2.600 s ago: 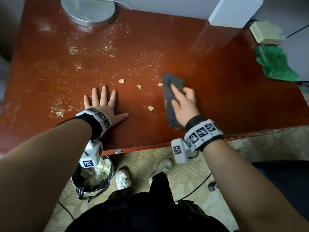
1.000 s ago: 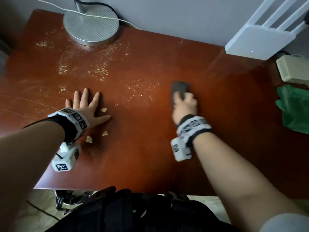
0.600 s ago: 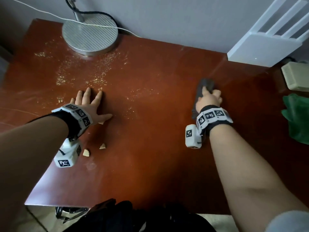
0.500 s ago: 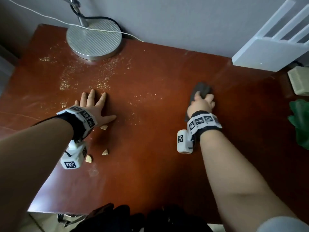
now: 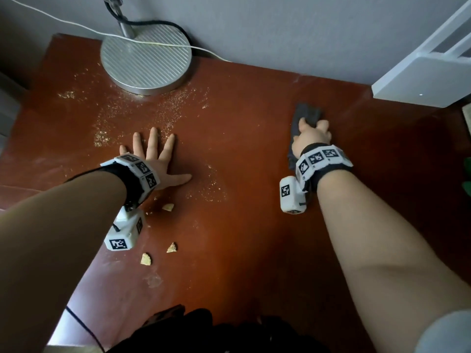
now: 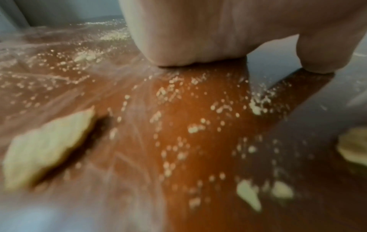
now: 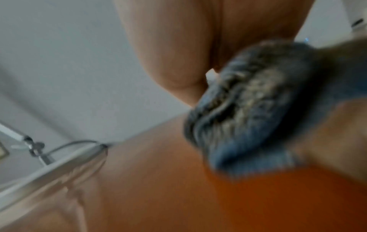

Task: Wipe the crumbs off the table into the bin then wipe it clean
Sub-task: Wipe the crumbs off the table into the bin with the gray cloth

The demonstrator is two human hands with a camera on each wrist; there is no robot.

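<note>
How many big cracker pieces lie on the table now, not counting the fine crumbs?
3. One piece lies just below the left hand; two more lie nearer the table's front edge, beside the wrist camera. The arm may hide others.

The table (image 5: 254, 225) filled most of the head view, with a wall along its upper edge. A lamp base (image 5: 145, 59) was set on the table at the upper left of the frame, against the wall. Fine crumbs (image 5: 142, 113) were scattered below and left of the lamp base. The left hand (image 5: 155, 159) was laid flat on the table at centre left, just below those crumbs. Three larger crumb pieces (image 5: 168, 207) were found lower down, beside the left wrist. The right hand (image 5: 309, 138) was placed on a cloth (image 5: 307, 113) at the upper right of centre, well apart from the left hand. A router (image 5: 420, 80) was seen at the far upper right.
</note>
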